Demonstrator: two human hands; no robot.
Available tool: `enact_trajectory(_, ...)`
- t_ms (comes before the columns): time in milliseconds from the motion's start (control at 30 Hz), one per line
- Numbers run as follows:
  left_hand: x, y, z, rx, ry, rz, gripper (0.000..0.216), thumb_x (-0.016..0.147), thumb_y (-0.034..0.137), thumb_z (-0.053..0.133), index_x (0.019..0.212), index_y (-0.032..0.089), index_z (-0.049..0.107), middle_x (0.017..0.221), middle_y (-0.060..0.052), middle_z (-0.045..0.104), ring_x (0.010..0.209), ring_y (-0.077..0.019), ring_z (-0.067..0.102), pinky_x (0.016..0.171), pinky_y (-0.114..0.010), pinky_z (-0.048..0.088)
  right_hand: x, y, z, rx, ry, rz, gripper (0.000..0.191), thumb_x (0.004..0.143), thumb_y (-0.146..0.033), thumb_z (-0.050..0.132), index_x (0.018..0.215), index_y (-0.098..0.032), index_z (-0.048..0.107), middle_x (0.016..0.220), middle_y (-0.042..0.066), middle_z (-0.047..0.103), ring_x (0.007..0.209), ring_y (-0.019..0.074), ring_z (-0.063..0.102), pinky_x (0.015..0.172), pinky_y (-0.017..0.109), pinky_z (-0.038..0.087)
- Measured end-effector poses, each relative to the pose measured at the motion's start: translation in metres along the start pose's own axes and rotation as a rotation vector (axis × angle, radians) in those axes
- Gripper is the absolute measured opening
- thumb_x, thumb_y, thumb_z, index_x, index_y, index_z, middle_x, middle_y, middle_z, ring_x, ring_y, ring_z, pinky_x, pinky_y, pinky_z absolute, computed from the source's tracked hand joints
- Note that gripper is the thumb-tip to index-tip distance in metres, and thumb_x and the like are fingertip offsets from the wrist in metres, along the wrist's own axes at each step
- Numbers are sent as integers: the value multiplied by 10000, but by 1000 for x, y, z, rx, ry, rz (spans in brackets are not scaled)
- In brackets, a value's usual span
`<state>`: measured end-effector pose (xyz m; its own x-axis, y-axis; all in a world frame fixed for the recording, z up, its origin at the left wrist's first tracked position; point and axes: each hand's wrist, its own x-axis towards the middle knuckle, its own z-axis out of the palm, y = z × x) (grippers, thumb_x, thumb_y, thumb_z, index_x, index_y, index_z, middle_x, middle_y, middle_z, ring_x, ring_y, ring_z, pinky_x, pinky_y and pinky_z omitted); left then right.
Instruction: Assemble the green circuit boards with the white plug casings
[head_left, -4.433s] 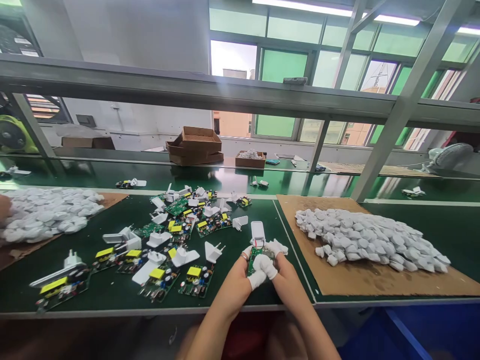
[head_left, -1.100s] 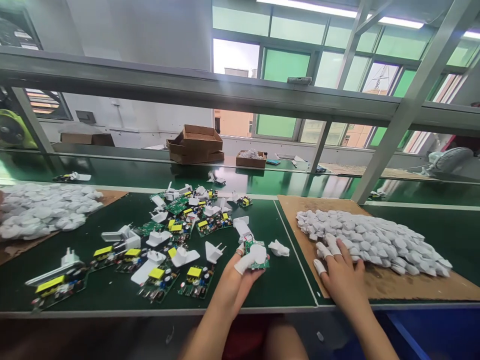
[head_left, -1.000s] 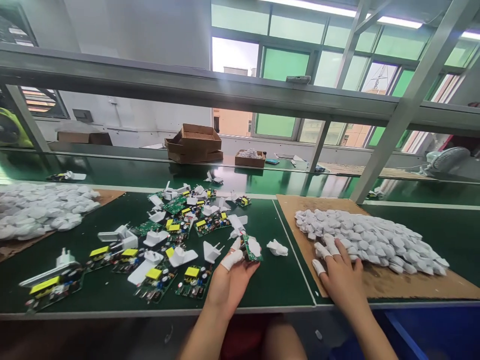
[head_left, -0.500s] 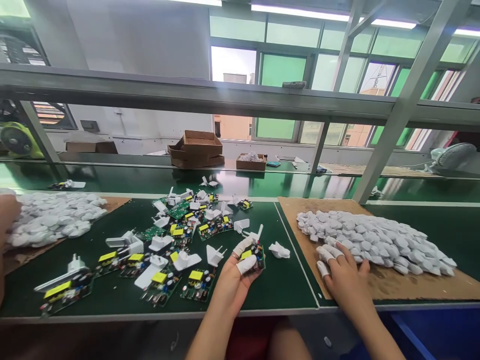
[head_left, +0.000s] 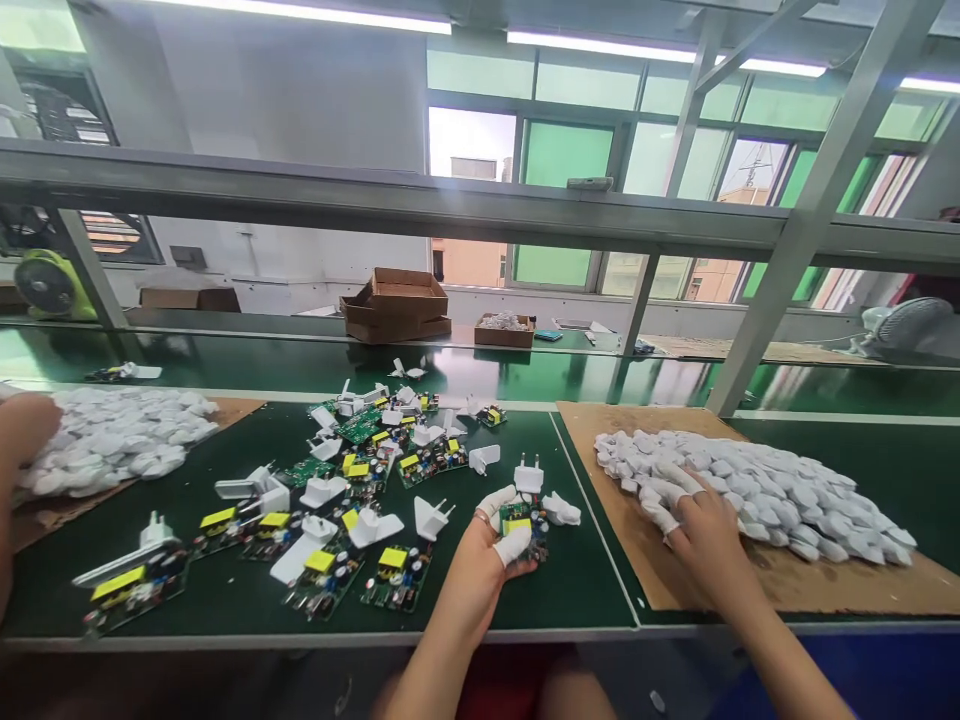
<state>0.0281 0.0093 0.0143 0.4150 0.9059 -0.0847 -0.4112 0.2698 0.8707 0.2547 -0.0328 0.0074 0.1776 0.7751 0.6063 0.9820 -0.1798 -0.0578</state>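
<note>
A small circuit board (head_left: 517,524) with a yellow-wrapped transformer is gripped in my left hand (head_left: 480,555). A white two-pin plug (head_left: 529,474) stands up at the board's far edge. White covers sit on several fingertips of both hands. My right hand (head_left: 705,535) reaches into the near left side of a heap of small white pieces (head_left: 750,480), fingers stretched out and touching them. I see nothing clearly held there. Just right of the board lies a crumpled-looking white piece (head_left: 561,509) on the green table.
Several boards with white plugs (head_left: 319,570) spread across the table (head_left: 247,600) to my left. Brown cardboard (head_left: 675,590) lies under the right heap. Another person's hand (head_left: 28,430) rests over a second white heap (head_left: 127,435) at far left. A metal frame post (head_left: 772,300) rises behind.
My left hand has turned the board, so its plug now points away from me, and shifted slightly right. My right hand has moved farther up onto the white heap.
</note>
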Motion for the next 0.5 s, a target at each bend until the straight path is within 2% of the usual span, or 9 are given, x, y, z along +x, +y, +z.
enact_trajectory(100, 2, -3, 0, 34, 21, 13, 474, 548, 175, 614, 974, 198, 406, 792, -5, 544, 584, -92, 522, 560, -229, 410, 4, -31, -3, 526, 50, 125, 236, 683, -258, 382, 805, -122, 531, 851, 144, 553, 963, 280, 437, 781, 441, 359)
enact_trajectory(233, 5, -7, -1, 94, 7, 89, 460, 558, 117, 583, 977, 191, 407, 885, -24, 532, 694, -105, 510, 601, -222, 410, 3, -87, 6, 1219, -170, 193, 353, 687, -324, 443, 987, -139, 440, 992, 107, 525, 910, 201, 492, 805, 354, 393)
enact_trajectory(333, 7, -10, -3, 141, -36, 157, 456, 544, 67, 574, 961, 170, 422, 1004, -46, 502, 879, -132, 476, 750, -236, 384, -1, -110, 18, 1406, -210, 216, 340, 692, -317, 468, 983, -143, 455, 1012, 100, 520, 927, 191, 481, 829, 338, 378)
enact_trajectory(400, 7, -12, -3, 149, -66, 160, 459, 554, 57, 558, 977, 167, 418, 1036, -49, 495, 941, -137, 452, 823, -248, 347, -4, -111, 24, 1438, -185, 264, 334, 691, -315, 486, 982, -152, 469, 1025, 93, 516, 928, 192, 477, 840, 348, 364)
enact_trajectory(500, 7, -11, -3, 158, -90, 136, 459, 568, 64, 544, 998, 165, 417, 1062, -52, 492, 969, -146, 443, 850, -260, 326, -7, -104, 26, 1459, -165, 344, 357, 665, -319, 529, 981, -158, 487, 1029, 93, 519, 876, 200, 500, 811, 367, 383)
